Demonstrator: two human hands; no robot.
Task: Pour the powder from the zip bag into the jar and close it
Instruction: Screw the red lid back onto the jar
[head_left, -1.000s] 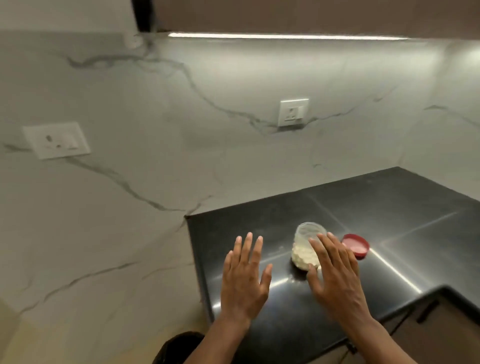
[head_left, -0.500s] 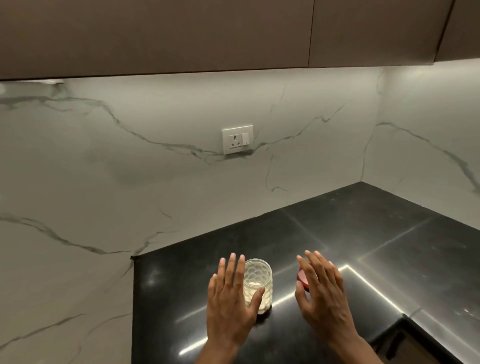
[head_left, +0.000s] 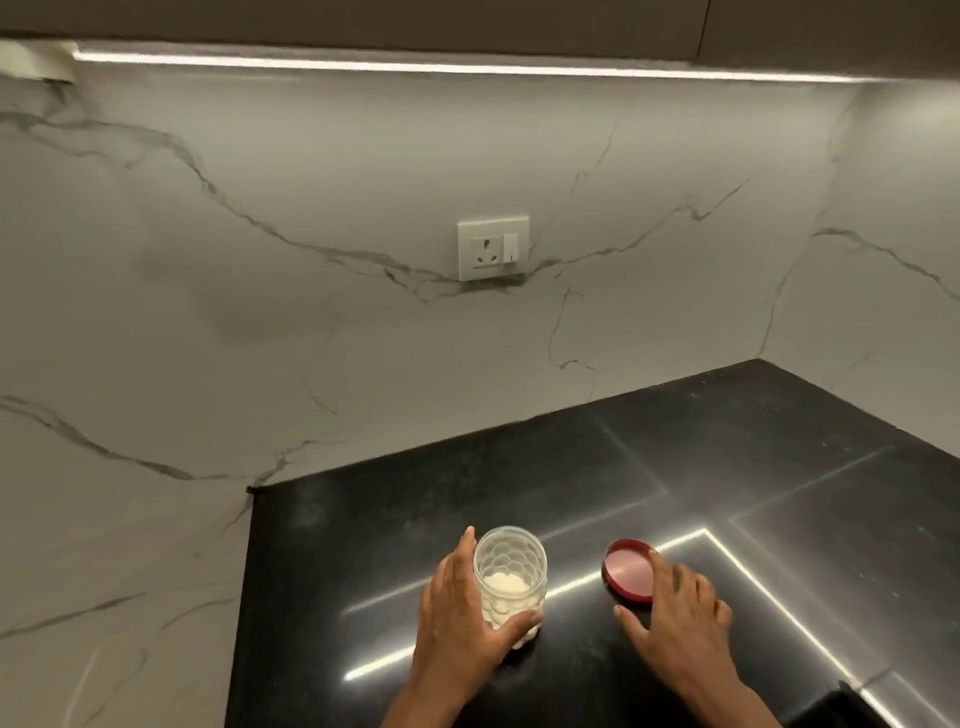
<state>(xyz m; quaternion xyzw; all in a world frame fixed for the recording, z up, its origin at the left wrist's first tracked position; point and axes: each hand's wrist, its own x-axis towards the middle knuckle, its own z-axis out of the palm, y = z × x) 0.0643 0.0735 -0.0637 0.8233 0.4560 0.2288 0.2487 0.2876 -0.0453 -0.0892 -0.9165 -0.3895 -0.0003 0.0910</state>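
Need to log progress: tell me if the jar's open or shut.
Open: the jar has a bare mouth; the lid lies beside it.

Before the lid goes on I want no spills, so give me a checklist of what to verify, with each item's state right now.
1. Jar upright on the countertop: ok.
2. Jar mouth open, nothing across it: ok.
3. Powder inside, well below the rim: ok.
4. Left hand wrapped around the jar to steady it: ok.
5. Red lid within reach: ok, it lies flat beside the jar with the right hand at its edge, not yet lifted.
6. Zip bag emptied and set aside: cannot tell, no bag is in view.
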